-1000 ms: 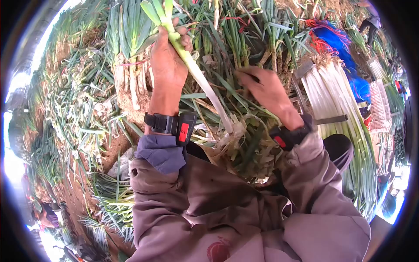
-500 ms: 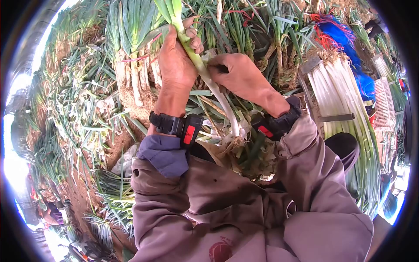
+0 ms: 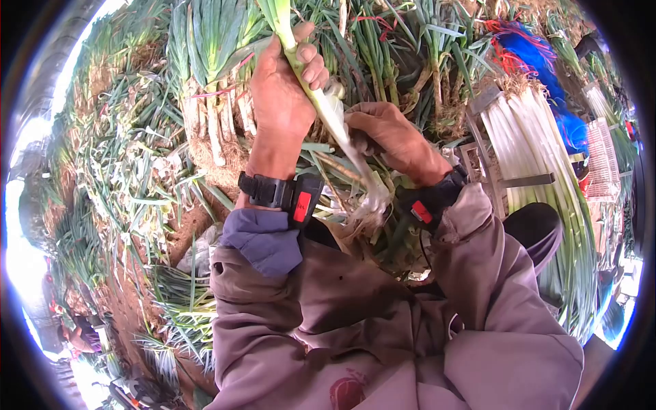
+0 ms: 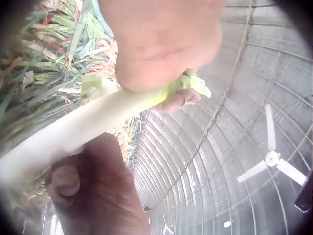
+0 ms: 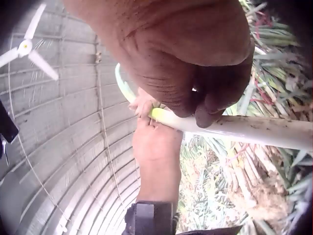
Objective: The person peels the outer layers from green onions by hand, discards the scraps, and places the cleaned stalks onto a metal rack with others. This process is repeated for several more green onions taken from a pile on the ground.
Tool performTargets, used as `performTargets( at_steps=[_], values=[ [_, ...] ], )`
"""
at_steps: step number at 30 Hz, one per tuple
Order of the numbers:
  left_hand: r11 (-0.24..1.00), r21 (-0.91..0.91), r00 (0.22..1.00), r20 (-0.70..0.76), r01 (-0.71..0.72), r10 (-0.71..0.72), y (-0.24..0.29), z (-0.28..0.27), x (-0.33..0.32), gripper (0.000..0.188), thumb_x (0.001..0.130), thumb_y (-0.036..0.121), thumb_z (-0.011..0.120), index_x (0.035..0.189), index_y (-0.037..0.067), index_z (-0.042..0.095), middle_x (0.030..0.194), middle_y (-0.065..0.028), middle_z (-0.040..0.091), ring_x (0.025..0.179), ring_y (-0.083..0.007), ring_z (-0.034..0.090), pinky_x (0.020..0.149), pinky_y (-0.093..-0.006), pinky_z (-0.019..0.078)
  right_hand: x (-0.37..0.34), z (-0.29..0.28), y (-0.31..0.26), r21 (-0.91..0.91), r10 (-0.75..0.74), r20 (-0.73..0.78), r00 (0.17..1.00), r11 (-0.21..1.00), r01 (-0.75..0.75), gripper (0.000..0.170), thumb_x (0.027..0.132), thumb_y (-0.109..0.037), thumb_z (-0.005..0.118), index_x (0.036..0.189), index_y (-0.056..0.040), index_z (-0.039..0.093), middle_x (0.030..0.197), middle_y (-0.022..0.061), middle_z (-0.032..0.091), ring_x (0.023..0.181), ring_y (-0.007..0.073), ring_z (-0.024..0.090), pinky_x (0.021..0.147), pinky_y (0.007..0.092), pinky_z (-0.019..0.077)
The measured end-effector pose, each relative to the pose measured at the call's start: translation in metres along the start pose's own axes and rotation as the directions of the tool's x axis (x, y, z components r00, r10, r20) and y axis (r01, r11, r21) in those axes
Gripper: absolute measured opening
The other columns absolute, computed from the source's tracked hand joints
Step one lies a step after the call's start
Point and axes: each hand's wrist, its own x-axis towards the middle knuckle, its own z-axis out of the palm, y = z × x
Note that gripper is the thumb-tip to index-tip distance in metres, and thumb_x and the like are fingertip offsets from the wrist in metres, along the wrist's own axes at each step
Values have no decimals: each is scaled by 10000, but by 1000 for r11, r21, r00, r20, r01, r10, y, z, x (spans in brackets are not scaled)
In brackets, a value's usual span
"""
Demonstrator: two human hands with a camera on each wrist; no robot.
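A farm packing shed under an arched roof, by the look of it.
Ribs curve across the grey roof [image 4: 195, 161], where a white three-bladed ceiling fan [image 4: 272, 158] hangs; below, tied bundles of leek-like greens [image 3: 205, 44] crowd together, brown earth [image 3: 188, 232] shows among loose leaves [image 3: 119, 160], and long white stalks [image 3: 533, 140] lie stacked in a frame [image 3: 526, 182] near a pale crate [image 3: 603, 160].

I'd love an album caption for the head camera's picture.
Left fingers grip a long green onion, right fingers at its pale shaft, amid bundled greens.
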Motion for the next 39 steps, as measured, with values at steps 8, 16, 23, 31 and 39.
performTargets(
  at_steps=[8, 16, 23, 31, 39],
  values=[
    [998, 40, 998, 31, -52, 51, -6, 22, 9, 410, 1042, 287, 423, 1179, -64, 584, 764, -2, 535, 580, -107, 399, 558, -259, 348, -5, 6, -15, -58, -184, -49, 982, 982, 181, 373, 983, -341, 661, 860, 10, 696, 629, -21, 565, 547, 41, 486, 467, 244, 364],
    [995, 38, 992, 90, -89, 85, 12, 8, 6, 361, 1027, 240, 446, 1125, -53, 633, 722, -29, 587, 533, -103, 415, 490, -237, 349, 14, -9, 12, -628, -148, -69, 987, 775, 72, 352, 940, -335, 666, 863, 7, 701, 647, 102, 609, 582, 154, 578, 567, 404, 474],
    [923, -55, 925, -23, -380, 380, 99, -42, -11, 337, 986, 216, 514, 1168, -48, 617, 724, -1, 534, 562, -111, 442, 497, -276, 408, -54, -117, 196, -982, -41, -178, 983, 67, -175, 230, 891, -238, 606, 938, -17, 649, 877, 199, 644, 822, 423, 627, 716, 527, 493],
    [928, -193, 942, 47, -318, 333, 103, -62, -10, 301, 979, 209, 529, 1158, -27, 582, 835, -4, 537, 674, -124, 444, 619, -268, 410, -53, -64, 49, -758, -261, -99, 960, 645, 97, 439, 958, -363, 621, 1263, -47, 611, 1177, 227, 622, 963, 368, 661, 811, 437, 529],
    [898, 74, 877, -195, -433, 439, 105, -80, -10, 339, 1075, 314, 348, 1012, 37, 532, 788, -16, 534, 666, -136, 476, 614, -285, 426, -31, -13, 77, -821, -22, 199, 980, 542, 179, 372, 988, -350, 558, 1117, -11, 644, 1005, 237, 670, 940, 380, 661, 818, 450, 519]
  ],
)
